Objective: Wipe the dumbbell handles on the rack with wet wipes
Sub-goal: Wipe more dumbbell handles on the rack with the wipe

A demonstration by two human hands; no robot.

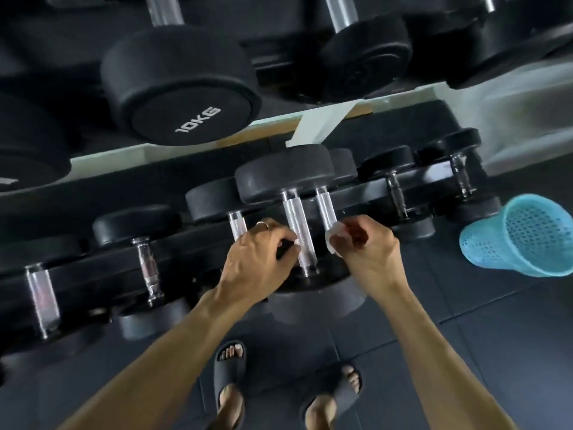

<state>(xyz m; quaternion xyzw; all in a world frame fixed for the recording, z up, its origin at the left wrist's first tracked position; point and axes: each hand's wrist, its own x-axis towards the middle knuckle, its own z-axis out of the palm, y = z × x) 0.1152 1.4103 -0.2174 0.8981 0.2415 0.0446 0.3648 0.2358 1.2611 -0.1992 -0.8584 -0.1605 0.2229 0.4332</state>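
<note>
Chrome dumbbell handles line the lower tier of the rack (412, 178), which runs across the middle of the frame. At centre, the left hand (257, 259) curls its fingers (286, 243) against the knurled handle (299, 231) of one dumbbell; whether they close fully round it cannot be told. Just to its right, the right hand (362, 249) pinches a bunched white wet wipe (336, 237) in curled fingers, the wipe touching the lower end of the neighbouring handle (325, 212). A blue perforated basket (508, 243) stands on the dark floor at the right edge. A dumbbell marked 10KG (173, 97) sits on the upper tier, upper left.

Judged risks: the wipe is crumpled small, so it may cover only one side of the bar and leave the underside unwiped. The handles lie close together, so knuckles may catch on the adjacent bar. A steadied dumbbell could roll on its cradle toward the sandalled feet (229, 398) directly below if pulled forward.
</note>
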